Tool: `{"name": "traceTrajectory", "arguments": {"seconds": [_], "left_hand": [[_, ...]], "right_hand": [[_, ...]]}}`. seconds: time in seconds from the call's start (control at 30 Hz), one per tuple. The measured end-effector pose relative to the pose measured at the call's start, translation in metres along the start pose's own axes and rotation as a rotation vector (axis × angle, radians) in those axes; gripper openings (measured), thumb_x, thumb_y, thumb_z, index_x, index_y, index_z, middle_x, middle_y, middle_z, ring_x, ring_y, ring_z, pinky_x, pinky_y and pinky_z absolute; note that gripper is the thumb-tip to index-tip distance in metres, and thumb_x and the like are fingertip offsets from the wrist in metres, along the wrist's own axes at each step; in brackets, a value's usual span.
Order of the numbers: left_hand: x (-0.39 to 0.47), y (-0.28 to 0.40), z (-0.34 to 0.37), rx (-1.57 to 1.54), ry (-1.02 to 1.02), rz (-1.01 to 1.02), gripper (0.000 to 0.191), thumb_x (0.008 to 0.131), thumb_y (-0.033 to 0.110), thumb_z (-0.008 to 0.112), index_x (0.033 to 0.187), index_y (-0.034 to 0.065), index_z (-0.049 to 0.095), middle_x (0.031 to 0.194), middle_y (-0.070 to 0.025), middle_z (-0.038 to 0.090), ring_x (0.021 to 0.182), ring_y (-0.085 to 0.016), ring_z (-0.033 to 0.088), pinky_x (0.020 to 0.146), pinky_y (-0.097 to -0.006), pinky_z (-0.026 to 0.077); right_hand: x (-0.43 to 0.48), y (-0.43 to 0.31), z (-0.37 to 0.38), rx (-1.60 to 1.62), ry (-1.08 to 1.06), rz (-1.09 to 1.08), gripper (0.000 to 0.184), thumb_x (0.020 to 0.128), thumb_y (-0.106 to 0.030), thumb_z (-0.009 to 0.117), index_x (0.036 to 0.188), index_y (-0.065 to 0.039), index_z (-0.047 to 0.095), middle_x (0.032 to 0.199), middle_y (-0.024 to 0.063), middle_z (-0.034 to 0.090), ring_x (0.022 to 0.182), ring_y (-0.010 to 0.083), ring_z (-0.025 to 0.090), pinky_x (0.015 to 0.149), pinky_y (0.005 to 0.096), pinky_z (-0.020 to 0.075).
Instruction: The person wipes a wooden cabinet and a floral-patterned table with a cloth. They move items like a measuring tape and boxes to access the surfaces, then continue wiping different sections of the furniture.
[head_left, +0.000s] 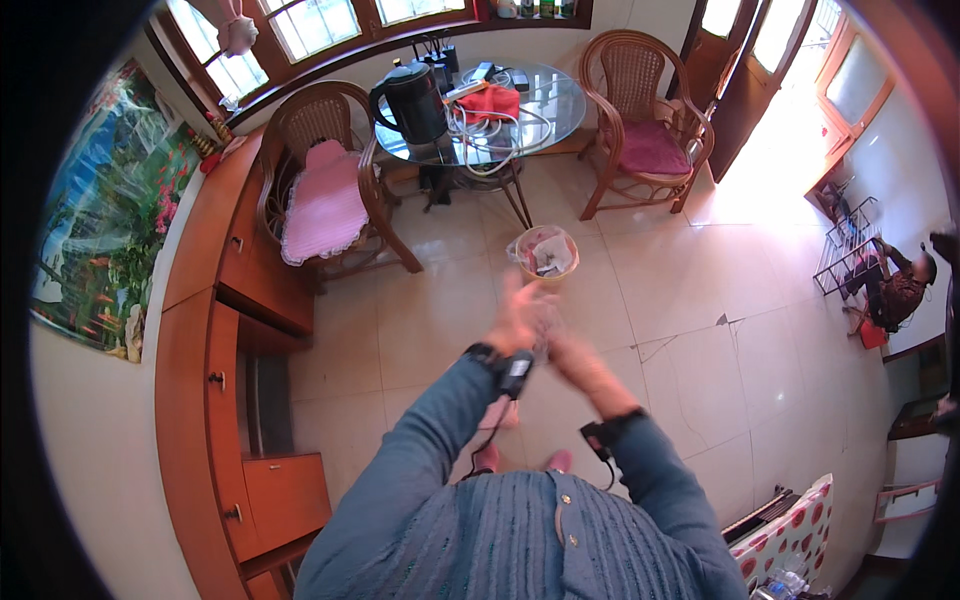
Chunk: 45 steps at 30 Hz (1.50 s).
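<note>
Both hands are blurred and close together in front of my body, above the tiled floor (480, 330). My left hand (517, 315) has its fingers spread. My right hand (566, 352) comes in from the right and meets it; its fingers are hidden or smeared. Something thin and see-through, perhaps plastic film (546, 334), seems to lie between them, but which hand holds it is unclear. Just beyond my fingertips a small round waste bin (574, 264) stands on the floor, lined with a bag and holding crumpled white tissue. Black devices with cables are strapped at both wrists.
A glass table (559, 112) bears a black kettle (420, 105), a red cloth (491, 103) and white cables. Rattan chairs (390, 232) (637, 82) flank it. An orange wooden cabinet (184, 360) runs along the left. A seated person (900, 289) is far right, beside a metal rack (844, 244).
</note>
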<state>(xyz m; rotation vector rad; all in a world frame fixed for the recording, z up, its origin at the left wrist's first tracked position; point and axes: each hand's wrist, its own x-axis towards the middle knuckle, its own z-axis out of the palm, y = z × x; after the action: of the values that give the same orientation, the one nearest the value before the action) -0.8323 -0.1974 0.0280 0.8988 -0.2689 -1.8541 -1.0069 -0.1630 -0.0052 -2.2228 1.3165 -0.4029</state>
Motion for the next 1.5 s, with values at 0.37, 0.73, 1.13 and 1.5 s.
{"name": "traceTrajectory", "arguments": {"seconds": [0.37,0.73,1.13,1.5], "left_hand": [[-0.007,-0.01,-0.091,0.308,0.345,0.218,0.077,0.096,0.056,0.055,0.148,0.0033,0.034,0.146,-0.0206,0.046,0.14,-0.033,0.041,0.118,-0.0483,0.024],[-0.044,-0.117,-0.256,0.098,0.994,-0.093,0.07,0.097,0.057,0.044,0.145,0.0061,0.043,0.14,-0.018,0.053,0.122,-0.034,0.055,0.095,-0.0452,0.047],[-0.061,-0.039,0.121,0.38,-0.549,0.175,0.051,0.104,0.046,0.048,0.138,0.0081,0.052,0.131,-0.0091,0.062,0.123,-0.018,0.058,0.102,-0.0324,0.043],[-0.107,-0.067,-0.062,0.248,0.147,-0.166,0.039,0.097,0.043,0.061,0.12,0.011,0.059,0.111,-0.0054,0.068,0.109,-0.018,0.064,0.092,-0.0329,0.044]], "right_hand": [[-0.222,0.216,-0.062,0.971,0.745,1.032,0.03,0.097,-0.025,0.056,0.116,-0.003,0.062,0.105,0.0133,0.066,0.091,0.0249,0.068,0.072,0.0379,0.0605],[-0.208,0.197,-0.159,0.621,1.461,0.315,0.037,0.104,-0.025,0.056,0.128,0.002,0.059,0.122,0.0104,0.064,0.115,0.0212,0.06,0.098,0.035,0.0521],[-0.17,0.093,0.063,0.82,-0.045,0.537,0.026,0.092,-0.022,0.061,0.111,-0.007,0.07,0.081,0.0024,0.065,0.073,0.0154,0.059,0.069,0.0312,0.0506],[-0.19,0.07,-0.063,1.735,0.385,0.48,0.037,0.104,-0.028,0.054,0.133,-0.004,0.056,0.122,0.0081,0.066,0.114,0.0195,0.062,0.098,0.0362,0.0512]]}}
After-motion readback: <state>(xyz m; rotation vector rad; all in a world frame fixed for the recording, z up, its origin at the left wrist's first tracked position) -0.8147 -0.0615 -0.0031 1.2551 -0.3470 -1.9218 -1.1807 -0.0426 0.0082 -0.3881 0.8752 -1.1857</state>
